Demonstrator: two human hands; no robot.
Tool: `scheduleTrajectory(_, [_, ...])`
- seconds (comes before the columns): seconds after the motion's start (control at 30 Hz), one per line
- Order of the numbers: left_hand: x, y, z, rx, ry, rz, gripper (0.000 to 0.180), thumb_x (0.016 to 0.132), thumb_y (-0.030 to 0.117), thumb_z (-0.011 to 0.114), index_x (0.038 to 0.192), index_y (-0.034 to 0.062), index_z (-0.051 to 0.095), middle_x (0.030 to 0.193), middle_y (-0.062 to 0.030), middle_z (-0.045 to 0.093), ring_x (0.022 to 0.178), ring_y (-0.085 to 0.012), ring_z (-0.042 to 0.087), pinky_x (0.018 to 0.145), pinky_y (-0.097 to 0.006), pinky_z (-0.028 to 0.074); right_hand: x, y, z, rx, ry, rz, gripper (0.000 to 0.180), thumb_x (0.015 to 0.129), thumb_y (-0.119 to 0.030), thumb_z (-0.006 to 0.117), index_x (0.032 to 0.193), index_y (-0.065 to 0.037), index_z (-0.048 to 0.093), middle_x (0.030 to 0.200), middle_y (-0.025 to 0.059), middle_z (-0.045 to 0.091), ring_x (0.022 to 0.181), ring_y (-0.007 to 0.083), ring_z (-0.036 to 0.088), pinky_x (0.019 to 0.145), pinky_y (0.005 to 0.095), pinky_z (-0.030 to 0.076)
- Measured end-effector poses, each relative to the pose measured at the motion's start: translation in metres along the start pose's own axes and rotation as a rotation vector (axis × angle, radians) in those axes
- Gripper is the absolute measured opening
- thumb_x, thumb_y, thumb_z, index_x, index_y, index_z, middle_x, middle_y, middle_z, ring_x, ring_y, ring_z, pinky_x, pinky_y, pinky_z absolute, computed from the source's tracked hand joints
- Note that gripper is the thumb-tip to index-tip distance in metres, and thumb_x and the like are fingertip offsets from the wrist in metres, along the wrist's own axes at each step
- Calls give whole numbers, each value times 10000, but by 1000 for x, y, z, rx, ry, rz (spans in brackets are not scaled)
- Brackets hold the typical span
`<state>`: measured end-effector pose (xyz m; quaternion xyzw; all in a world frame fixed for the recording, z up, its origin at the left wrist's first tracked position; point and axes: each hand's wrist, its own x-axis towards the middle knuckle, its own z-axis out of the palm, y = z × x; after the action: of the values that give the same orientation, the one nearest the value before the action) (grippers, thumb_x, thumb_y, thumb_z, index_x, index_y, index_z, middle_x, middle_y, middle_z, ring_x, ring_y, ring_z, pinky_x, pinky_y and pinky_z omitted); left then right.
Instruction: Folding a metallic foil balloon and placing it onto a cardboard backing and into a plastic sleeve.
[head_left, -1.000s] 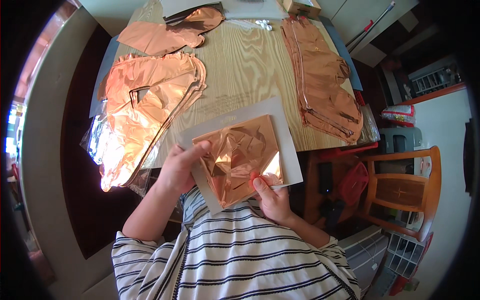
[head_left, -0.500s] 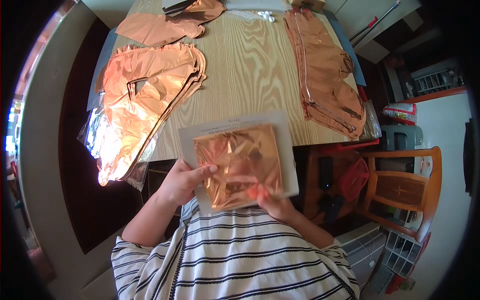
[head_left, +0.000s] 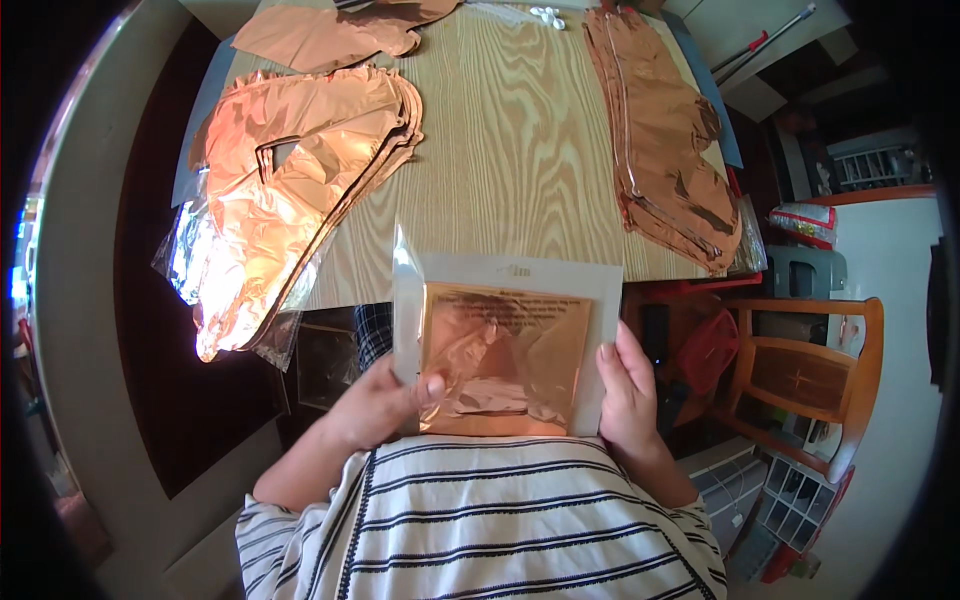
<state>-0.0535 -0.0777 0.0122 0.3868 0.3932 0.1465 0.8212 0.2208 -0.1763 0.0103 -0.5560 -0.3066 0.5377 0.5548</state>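
Note:
Between my hands, at the table's near edge, a clear plastic bag (head_left: 607,300) stands upright with a folded copper-coloured foil balloon (head_left: 505,365) inside. Small dark print shows across the upper part of the bag. My left hand (head_left: 375,408) grips its lower left side, thumb over the front. On the right side, my right hand (head_left: 630,395) holds the edge, its thumb along the front and the other fingers mostly hidden behind.
Flat copper foil balloons (head_left: 330,180) with a triangular opening lie on clear bags at the table's left. Another flat foil piece (head_left: 310,38) lies beyond them. More foil balloons (head_left: 665,140) are stacked at the right, with small white pieces (head_left: 547,17) at the back. A wooden chair (head_left: 800,370) stands right.
My right hand has moved from the bag's lower edge to its right side. The foil now sits under the print, and the bag has turned straighter and shifted slightly right and down.

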Motion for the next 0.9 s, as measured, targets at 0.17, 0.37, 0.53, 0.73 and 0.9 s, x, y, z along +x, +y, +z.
scheduleTrajectory(0.17, [-25,-22,-22,-136,-80,-169,528,949,319,752,1326,-11,583,1198,-34,648,1099,-133,563,992,-307,444,-23,13,-9,53,-77,192,449,1109,-126,427,1533,14,384,1317,52,587,1115,76,557,1020,224,407])
scheduleTrajectory(0.37, [-26,-14,-12,-109,58,-2,986,816,37,824,1596,35,222,1455,-87,484,1340,-167,448,1090,-309,403,-22,0,-4,187,-210,192,808,980,27,612,1625,-30,129,1363,132,571,1165,155,605,943,311,538])
scheduleTrajectory(0.53, [8,-25,-2,105,251,279,1163,836,-61,744,1634,90,-88,1593,-130,292,1412,-205,381,1149,-333,350,6,34,4,14,-61,138,709,961,65,620,1572,-5,267,1294,144,607,1092,166,659,913,328,579])
scheduleTrajectory(0.73, [25,-50,-11,119,257,399,1051,905,-160,592,1640,163,-86,1633,-127,232,1341,-225,499,1022,-360,528,15,53,1,59,-6,88,662,964,53,630,1546,-1,319,1232,132,642,1040,157,683,862,321,616])
scheduleTrajectory(0.9, [20,-36,-10,95,128,305,973,915,-187,570,1646,135,13,1628,-128,271,1281,-235,569,1015,-394,556,13,64,-10,-79,-117,-39,689,964,46,645,1565,-4,311,1285,137,638,1041,158,690,891,315,601])
